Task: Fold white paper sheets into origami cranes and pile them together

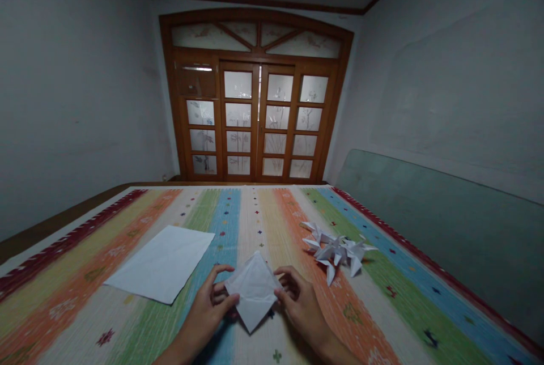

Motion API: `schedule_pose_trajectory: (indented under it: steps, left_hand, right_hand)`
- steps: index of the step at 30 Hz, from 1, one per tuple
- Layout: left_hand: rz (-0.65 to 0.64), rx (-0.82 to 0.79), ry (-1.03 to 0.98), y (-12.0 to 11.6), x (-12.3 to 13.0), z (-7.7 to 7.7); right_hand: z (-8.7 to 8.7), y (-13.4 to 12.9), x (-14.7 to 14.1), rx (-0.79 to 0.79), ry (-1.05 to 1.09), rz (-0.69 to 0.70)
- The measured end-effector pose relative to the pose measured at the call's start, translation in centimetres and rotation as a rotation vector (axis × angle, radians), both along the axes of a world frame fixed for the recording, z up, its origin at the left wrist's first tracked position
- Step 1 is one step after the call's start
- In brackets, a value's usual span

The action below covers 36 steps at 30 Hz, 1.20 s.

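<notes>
A white folded paper [254, 288], creased into a diamond, is held between my two hands just above the striped tablecloth. My left hand [215, 300] grips its left corner, thumb on the front face and fingers curled behind. At the right corner my right hand [300, 302] pinches the edge between thumb and fingers. A crease runs across the lower half of the diamond, and its bottom point aims toward me. The fingertips behind the paper are partly hidden.
White paper sheets [164, 263] lie flat to the left. Several folded white paper cranes [340, 249] are clustered on the right. The striped tablecloth [204, 209] covers the table. A pale green board [425, 212] stands along the right side, and wooden glazed doors [257, 121] are beyond.
</notes>
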State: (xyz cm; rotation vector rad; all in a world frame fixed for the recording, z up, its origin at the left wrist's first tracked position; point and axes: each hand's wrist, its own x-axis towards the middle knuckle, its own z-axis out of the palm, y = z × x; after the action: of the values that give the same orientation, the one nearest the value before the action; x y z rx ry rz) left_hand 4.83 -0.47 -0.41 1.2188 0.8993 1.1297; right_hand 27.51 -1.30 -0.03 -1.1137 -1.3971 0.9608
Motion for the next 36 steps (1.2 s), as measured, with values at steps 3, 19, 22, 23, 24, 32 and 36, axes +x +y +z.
schedule_pose_trajectory:
  steps: [3,19,22,23,24,32,36]
  left_hand:
    - [-0.029,-0.011,-0.028,0.0,0.0,-0.3]
    - [0.037,0.077,0.157,0.6,-1.1,-0.3]
    - [0.038,0.149,0.282,0.7,-1.2,-1.0]
    - [0.032,0.172,0.315,0.6,-1.2,-1.2]
    - [0.021,0.192,0.341,0.6,-1.1,-1.4]
    - [0.012,0.375,0.543,0.2,-1.0,-0.9]
    - [0.033,0.421,0.631,0.2,-1.3,-0.5]
  right_hand:
    - [-0.4,0.1,-0.2,-0.071,0.091,0.02]
    - [-0.7,-0.5,0.0,0.023,-0.091,0.123]
    - [-0.7,-0.4,0.2,0.026,-0.125,0.085]
    - [-0.8,-0.3,0.2,0.014,-0.143,0.09]
    - [-0.8,-0.4,0.2,-0.003,-0.172,0.099]
    - [-1.7,-0.8,0.5,0.029,-0.487,0.081]
    - [-1.6,-0.8,0.7,0.115,-0.534,0.091]
